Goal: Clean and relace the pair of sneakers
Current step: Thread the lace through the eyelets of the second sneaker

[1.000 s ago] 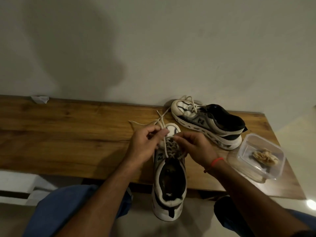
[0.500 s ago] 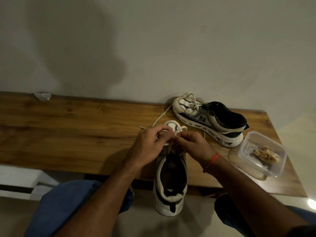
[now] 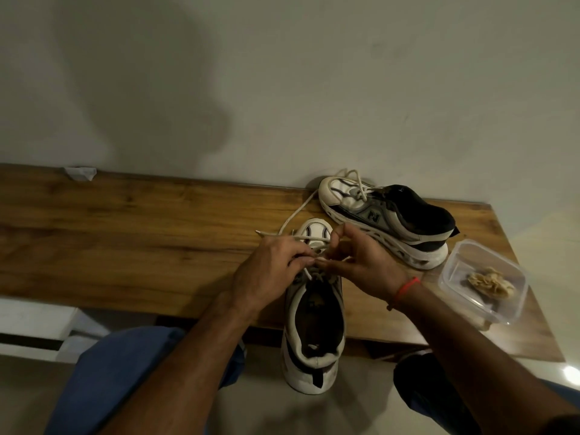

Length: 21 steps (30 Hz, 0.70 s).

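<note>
Near sneaker (image 3: 314, 324) is lying heel-out over the bench (image 3: 125, 233) edge; left hand (image 3: 266, 271) and right hand (image 3: 361, 262) are both pinching its lace (image 3: 301, 238). Second sneaker (image 3: 389, 218) is sitting by the wall.

We saw a wooden surface (image 3: 125, 233) against a pale wall (image 3: 314, 73), a clear plastic container (image 3: 483, 281) holding a crumpled cloth (image 3: 491, 282), a white scrap (image 3: 80, 173) at the back edge

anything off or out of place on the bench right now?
The near sneaker overhangs the wooden bench: its heel sticks out past the front edge while both hands work its lace. It could tip if released. A crumpled scrap lies by the wall at the far left. No spill or damage shows.
</note>
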Tool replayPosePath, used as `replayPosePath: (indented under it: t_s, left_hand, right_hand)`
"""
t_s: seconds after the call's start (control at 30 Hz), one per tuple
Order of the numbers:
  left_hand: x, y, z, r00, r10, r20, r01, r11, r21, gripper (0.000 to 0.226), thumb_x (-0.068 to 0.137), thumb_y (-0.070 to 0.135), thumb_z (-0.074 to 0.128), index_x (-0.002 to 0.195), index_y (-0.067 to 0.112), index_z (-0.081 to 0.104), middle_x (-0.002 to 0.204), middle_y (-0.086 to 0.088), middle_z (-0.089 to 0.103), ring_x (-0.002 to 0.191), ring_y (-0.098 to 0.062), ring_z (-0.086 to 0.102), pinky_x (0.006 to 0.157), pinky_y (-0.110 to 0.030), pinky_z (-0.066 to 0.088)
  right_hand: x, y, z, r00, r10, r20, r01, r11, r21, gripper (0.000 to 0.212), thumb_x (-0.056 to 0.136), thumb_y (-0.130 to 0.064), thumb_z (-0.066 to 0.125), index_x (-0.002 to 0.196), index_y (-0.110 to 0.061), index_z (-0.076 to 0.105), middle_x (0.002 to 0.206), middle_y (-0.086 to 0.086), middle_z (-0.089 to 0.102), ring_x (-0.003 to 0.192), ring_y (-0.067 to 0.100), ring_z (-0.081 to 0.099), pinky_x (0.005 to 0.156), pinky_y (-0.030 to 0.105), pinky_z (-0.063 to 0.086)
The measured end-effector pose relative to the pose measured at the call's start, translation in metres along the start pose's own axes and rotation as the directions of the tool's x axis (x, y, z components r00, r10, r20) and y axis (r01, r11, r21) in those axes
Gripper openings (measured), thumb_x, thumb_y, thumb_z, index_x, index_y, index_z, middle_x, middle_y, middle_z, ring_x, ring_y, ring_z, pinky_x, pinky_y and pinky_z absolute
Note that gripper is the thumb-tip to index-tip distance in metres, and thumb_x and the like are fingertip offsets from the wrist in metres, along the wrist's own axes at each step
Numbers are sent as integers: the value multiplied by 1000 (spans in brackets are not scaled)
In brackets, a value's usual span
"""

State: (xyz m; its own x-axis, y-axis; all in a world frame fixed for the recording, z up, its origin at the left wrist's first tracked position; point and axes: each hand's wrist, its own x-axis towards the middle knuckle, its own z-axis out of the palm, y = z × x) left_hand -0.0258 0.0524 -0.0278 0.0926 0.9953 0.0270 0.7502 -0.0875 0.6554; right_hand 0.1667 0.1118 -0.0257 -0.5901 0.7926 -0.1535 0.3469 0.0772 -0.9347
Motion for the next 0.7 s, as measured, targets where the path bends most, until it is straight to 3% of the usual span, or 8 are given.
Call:
replayPosePath:
  t_s: [0.13,0.23,0.33,0.4,0.47,0.53,0.63,0.7]
  left_hand:
    - [1,-1,1,999,-29,19,28,999,24,18,98,20,63,113,15,71,111,10,55,99,-3,52,84,-19,45]
    - [0,2,-1,1000,-25,9,26,999,-28,14,99,15,61,108,18,71,101,13,59,95,-3,58,78,-14,42]
    - [0,7,-3,990,-126,59,136,965,-226,17,100,18,60,116,25,63,96,15,68,91,7,63,73,-11,46]
    - [1,10,-4,963,-226,149,267,875,-404,25,101,20,59,124,29,55,97,9,74,89,7,67,71,-14,47]
    - [2,12,-4,919,-330,216,394,741,-544,30,102,19,58,129,32,52,102,3,75,89,-1,70,72,-21,48]
    - [1,15,-5,894,-386,230,443,673,-593,28,102,19,57,125,33,55,97,3,74,79,1,67,62,-16,47]
    - [1,15,-3,912,-364,187,404,721,-563,22,102,16,56,120,28,62,89,4,76,77,2,70,62,-18,51]
    - [1,14,-2,920,-359,159,388,767,-510,19,103,17,55,115,28,64,93,7,76,85,2,70,69,-20,49]
  right_hand:
    - [0,1,-3,987,-163,-4,158,960,-231,21,85,-22,73,99,-22,56,93,-3,69,87,10,67,75,34,58]
    - [1,2,-4,980,-198,-23,183,938,-293,14,86,-22,73,91,-29,61,91,-8,67,87,7,64,76,31,57]
    - [2,5,-5,977,-213,-25,180,878,-443,9,89,-24,71,93,-31,66,90,-17,63,84,0,59,70,24,50]
    - [2,5,-6,978,-209,22,190,834,-518,10,93,-31,66,101,-27,69,96,-20,58,86,-2,56,70,20,46]
    - [0,2,-5,984,-162,76,177,840,-513,22,94,-43,60,105,-26,69,106,-15,57,91,0,55,73,21,48]
    - [-1,-1,-5,985,-119,128,170,822,-544,32,91,-53,58,106,-26,69,116,-12,55,101,2,52,80,21,49]
    - [-1,-6,-7,979,-61,193,166,790,-590,27,91,-49,59,97,-25,68,118,-6,55,106,8,51,83,25,48]
    - [-7,-17,-18,992,-26,127,75,914,-399,21,95,-41,58,88,-22,67,106,-6,61,97,7,57,81,28,51]
